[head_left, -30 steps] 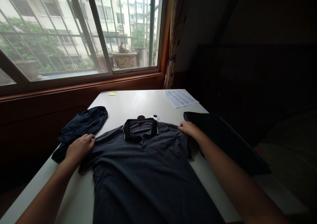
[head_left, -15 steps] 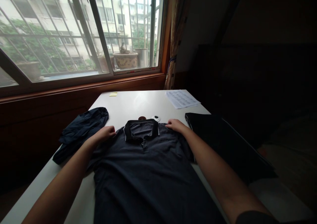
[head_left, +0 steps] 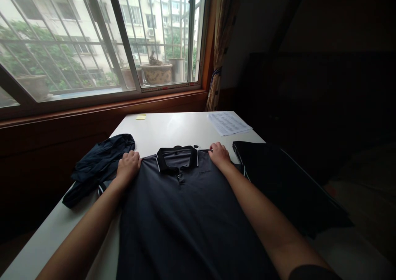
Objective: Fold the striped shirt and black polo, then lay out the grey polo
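Note:
A dark polo shirt [head_left: 185, 214] with a white-trimmed collar [head_left: 177, 158] lies face up on the white table [head_left: 173, 129], collar away from me. My left hand [head_left: 127, 167] is closed on the shirt's left shoulder, fingers curled into the cloth. At the right shoulder, just beside the collar, my right hand [head_left: 219, 154] grips the fabric too. The shirt is drawn taut between both hands and its sleeves are mostly tucked under or hidden by my arms.
A crumpled dark garment [head_left: 99, 164] lies at the table's left edge. A folded dark garment [head_left: 278, 177] sits at the right. Printed paper [head_left: 228, 123] and a yellow sticky note [head_left: 140, 116] lie at the far side, under a barred window [head_left: 93, 41].
Both hands moved inward from the sleeves to the shoulders beside the collar and closed on the cloth. The shirt slid away from me, covering the small round objects behind the collar.

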Motion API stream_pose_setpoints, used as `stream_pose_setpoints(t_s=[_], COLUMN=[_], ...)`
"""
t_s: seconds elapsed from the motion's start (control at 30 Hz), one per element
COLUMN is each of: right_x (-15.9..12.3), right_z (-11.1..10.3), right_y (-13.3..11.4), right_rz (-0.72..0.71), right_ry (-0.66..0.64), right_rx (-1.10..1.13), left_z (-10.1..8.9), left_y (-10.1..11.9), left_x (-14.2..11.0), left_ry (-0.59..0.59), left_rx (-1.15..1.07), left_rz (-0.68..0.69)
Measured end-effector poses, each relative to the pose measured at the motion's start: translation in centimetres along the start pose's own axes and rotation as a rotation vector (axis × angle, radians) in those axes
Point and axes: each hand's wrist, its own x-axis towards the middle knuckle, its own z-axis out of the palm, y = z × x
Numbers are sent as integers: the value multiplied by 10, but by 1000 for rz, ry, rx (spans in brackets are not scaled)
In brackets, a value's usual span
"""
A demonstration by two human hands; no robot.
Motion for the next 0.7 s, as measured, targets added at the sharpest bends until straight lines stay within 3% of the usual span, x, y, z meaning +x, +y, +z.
stream_pose_setpoints(t_s=[0.13, 0.3, 0.47, 0.7], right_x=[-6, -14, -25, -34], right_z=[-1, 11, 25, 19], right_y=[-16, -37, -35, -15], right_rz=[-144, -302, -348, -380], right_ry=[80, -50, -57, -148], right_rx=[-50, 41, 160, 133], left_z=[-12, 4, 26, 24], left_y=[16, 44, 48, 28], left_x=[2, -7, -21, -25], left_ry=[91, 9, -56, -199], left_rx=[-94, -245, -273, -257], left_rz=[186, 346, 323, 198])
